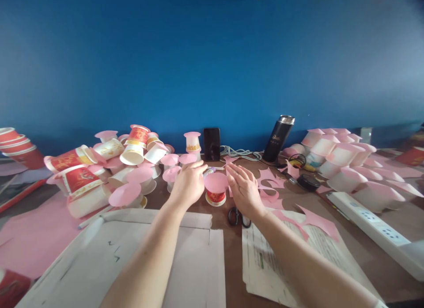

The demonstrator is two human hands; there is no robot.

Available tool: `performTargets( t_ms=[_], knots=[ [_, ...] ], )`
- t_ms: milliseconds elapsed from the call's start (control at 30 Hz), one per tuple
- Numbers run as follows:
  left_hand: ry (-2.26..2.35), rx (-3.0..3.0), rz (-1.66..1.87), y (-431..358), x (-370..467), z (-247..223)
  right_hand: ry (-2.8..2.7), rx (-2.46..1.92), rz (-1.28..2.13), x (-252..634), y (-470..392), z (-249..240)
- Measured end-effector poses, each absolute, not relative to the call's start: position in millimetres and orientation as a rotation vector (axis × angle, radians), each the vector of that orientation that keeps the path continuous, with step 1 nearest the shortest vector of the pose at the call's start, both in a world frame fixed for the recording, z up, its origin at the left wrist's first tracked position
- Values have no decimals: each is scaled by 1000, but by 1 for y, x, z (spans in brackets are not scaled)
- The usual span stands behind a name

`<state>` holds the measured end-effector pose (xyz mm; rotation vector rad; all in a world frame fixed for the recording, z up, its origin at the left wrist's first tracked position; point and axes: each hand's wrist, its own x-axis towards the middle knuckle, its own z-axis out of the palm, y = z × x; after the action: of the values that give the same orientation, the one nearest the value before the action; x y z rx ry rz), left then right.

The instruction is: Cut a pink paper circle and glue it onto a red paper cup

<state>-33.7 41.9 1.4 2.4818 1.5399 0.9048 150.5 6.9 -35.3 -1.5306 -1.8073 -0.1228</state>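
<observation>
An upside-down red paper cup (216, 197) with gold trim stands between my hands, capped by a pink paper disc (216, 183). To its left is my left hand (189, 183), fingers stretched forward and slightly bent, its inner edge close to the disc. My right hand (244, 188) lies on the other side, open with its fingers extended and close together, over pink scraps. Whether either hand touches the disc I cannot tell. Behind the cup lies a small pale tube or pen (210, 171). Black-handled scissors (233, 216) rest below my right hand, their blades hidden.
Many paper cups with pink discs (125, 194) pile up at left; white cups with pink tops (342, 153) stand at right. A phone (211, 144) and black flask (278, 138) stand by the blue wall. Pink offcuts (270, 177), cardboard (198, 259) and a power strip (371, 228) lie around.
</observation>
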Motion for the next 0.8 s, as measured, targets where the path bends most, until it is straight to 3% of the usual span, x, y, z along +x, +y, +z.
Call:
performTargets(
  t_ms=[567,800],
  knots=[
    [1708,2466,701,33,-19,-1,-1894,-1508,-144,139,1,-41],
    [1702,2185,576,34,-32,4,-1525,-1554,93,163,14,-48]
  ],
)
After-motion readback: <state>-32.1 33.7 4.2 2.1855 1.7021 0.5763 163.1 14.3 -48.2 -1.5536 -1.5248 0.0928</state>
